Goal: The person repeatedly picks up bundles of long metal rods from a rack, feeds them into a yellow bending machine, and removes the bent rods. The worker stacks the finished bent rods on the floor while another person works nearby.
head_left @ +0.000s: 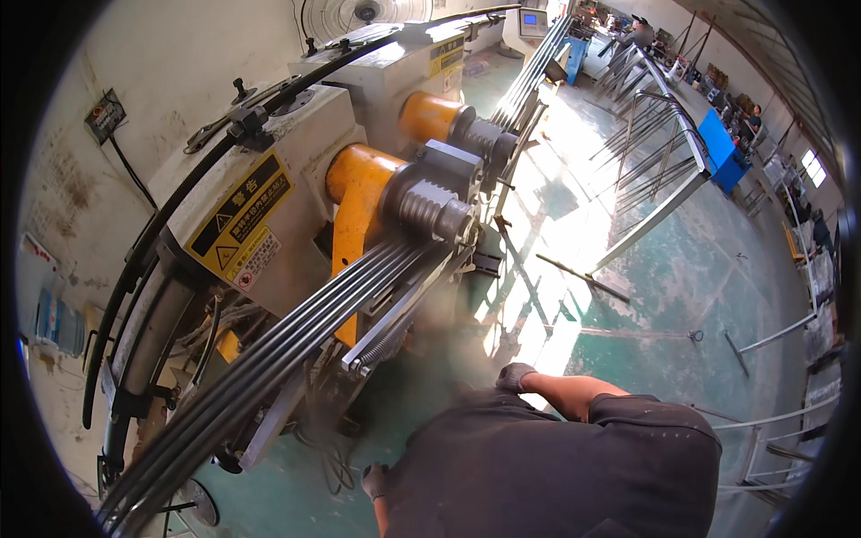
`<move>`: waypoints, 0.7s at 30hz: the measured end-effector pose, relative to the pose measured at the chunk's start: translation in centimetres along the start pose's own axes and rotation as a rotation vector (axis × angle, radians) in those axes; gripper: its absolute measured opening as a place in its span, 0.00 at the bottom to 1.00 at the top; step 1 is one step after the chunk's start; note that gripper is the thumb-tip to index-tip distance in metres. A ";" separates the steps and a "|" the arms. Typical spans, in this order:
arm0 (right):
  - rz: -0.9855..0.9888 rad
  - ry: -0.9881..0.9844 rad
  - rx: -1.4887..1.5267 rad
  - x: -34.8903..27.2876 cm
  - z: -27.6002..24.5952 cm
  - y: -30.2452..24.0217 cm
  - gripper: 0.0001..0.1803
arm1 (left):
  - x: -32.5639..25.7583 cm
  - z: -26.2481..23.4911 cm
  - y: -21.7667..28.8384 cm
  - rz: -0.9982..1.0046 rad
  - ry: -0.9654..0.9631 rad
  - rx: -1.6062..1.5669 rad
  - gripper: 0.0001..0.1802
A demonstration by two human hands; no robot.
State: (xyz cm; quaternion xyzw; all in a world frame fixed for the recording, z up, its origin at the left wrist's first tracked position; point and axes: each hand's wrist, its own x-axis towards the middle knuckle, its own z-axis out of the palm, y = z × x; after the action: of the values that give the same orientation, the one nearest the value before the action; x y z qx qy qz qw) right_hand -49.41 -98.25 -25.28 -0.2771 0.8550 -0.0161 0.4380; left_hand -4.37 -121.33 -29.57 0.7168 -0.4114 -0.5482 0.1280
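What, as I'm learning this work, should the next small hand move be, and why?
Probably raise the left hand toward the metal rods, well short of the nearer ribbed cylinder: they run in a bundle to the machine, and neither that hand nor the right hand touches them.

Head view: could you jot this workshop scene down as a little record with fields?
Left hand: gloved, beside the dark shirt; grip unclear
Right hand: gloved, near the shirt's upper edge; grip unclear
Metal rods: long bundle slanting up to the machine, apart from both hands
Machine: pale housing, orange parts, warning labels
Fan: behind the machine
Floor: green, partly sunlit
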 end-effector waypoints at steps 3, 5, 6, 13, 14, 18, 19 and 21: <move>-0.035 0.001 -0.010 0.7 -0.6 -0.9 0.26 | 4.3 -0.3 -6.1 0.134 0.036 0.092 0.15; -0.023 0.000 -0.004 1.0 -0.7 -0.4 0.26 | 4.6 0.7 -5.4 0.114 0.011 0.055 0.16; -0.019 -0.001 -0.002 1.1 -0.7 -0.3 0.26 | 4.7 0.9 -5.2 0.061 -0.017 -0.007 0.16; -0.039 0.010 -0.006 1.9 -0.3 0.9 0.25 | 3.9 1.7 -5.4 0.354 -0.086 0.066 0.17; -0.044 0.018 -0.008 1.9 -0.1 1.2 0.25 | 4.2 1.9 -5.5 0.357 -0.065 0.133 0.18; -0.078 0.010 -0.034 2.2 -0.2 2.2 0.26 | 5.6 2.5 -6.9 0.207 0.013 0.264 0.20; -0.089 0.009 -0.051 2.3 -0.6 2.0 0.27 | 6.6 2.8 -7.8 0.156 0.024 0.234 0.20; -0.060 0.014 -0.064 2.6 -0.5 2.3 0.28 | 7.2 4.0 -9.0 0.138 0.071 0.034 0.18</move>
State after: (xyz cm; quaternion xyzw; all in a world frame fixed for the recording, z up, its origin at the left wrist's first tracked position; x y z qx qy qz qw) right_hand -52.04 -97.71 -27.52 -0.3164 0.8496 -0.0038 0.4220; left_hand -3.48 -119.88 -41.67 0.7078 -0.4642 -0.5053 0.1677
